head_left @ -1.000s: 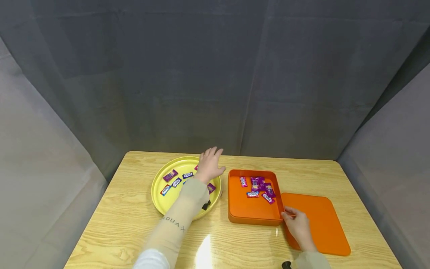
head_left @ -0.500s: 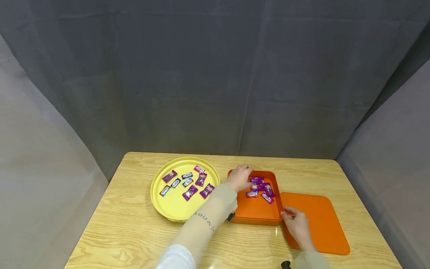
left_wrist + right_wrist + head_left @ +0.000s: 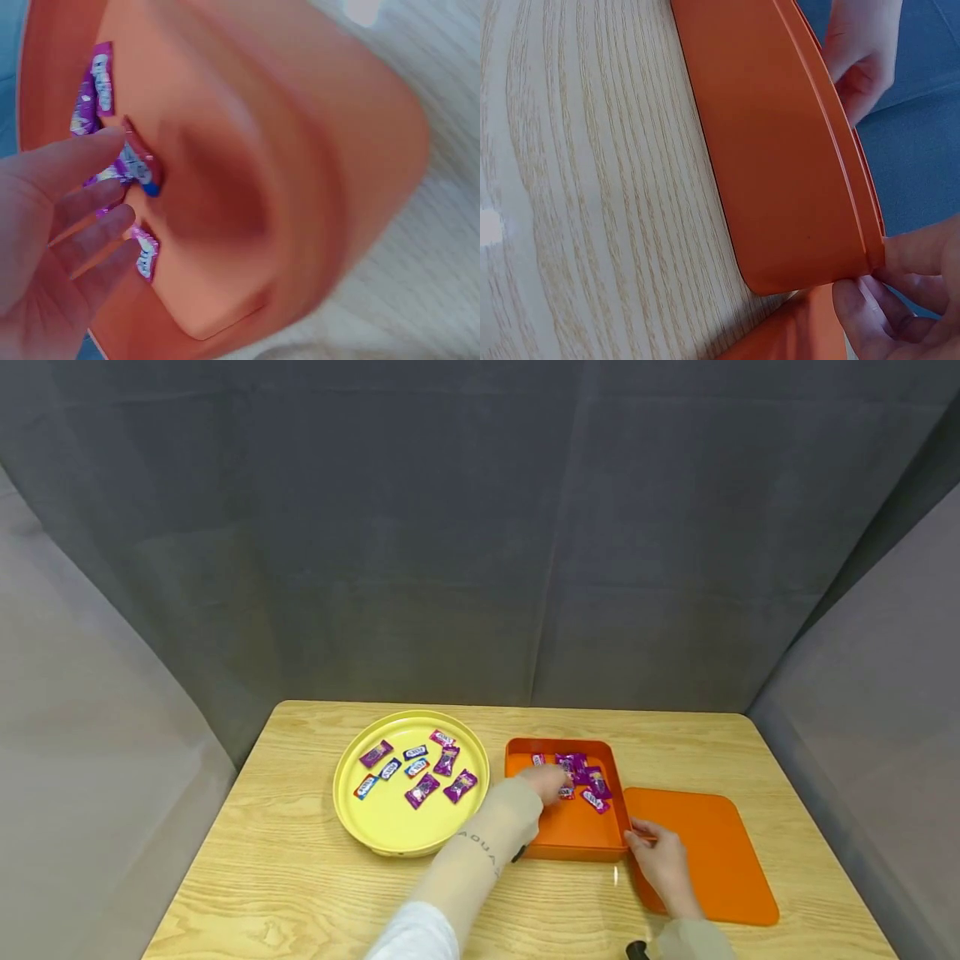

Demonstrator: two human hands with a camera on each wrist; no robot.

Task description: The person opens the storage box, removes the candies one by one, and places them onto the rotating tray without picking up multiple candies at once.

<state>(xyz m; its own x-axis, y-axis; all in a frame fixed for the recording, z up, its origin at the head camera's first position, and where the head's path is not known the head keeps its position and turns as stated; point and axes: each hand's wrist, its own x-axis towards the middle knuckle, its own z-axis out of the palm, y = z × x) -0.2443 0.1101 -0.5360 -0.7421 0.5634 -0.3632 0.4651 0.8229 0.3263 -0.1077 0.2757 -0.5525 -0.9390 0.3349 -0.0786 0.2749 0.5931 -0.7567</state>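
Note:
My left hand (image 3: 547,782) is down inside the orange box (image 3: 581,853), over the wrapped candies. In the left wrist view its thumb and loosely bent fingers (image 3: 82,161) come right up to a red and blue candy (image 3: 148,178) on the box floor. Several purple candies (image 3: 597,782) and a pink one (image 3: 595,801) lie around it. With thumb and fingertips, my right hand (image 3: 922,292) pinches the rim at the box's near right corner. The box stands on the table beside a square orange lid (image 3: 708,860).
To the left stands a round yellow tray (image 3: 375,835) with several wrapped candies, some purple (image 3: 422,791), some smaller and blue (image 3: 389,768). The wooden table (image 3: 247,860) is closed in by a dark curtain (image 3: 420,568) behind and grey cloth at the sides.
My left hand has come from over the yellow tray rightward into the box and lowered to the candies there. My right hand stays at the box's corner.

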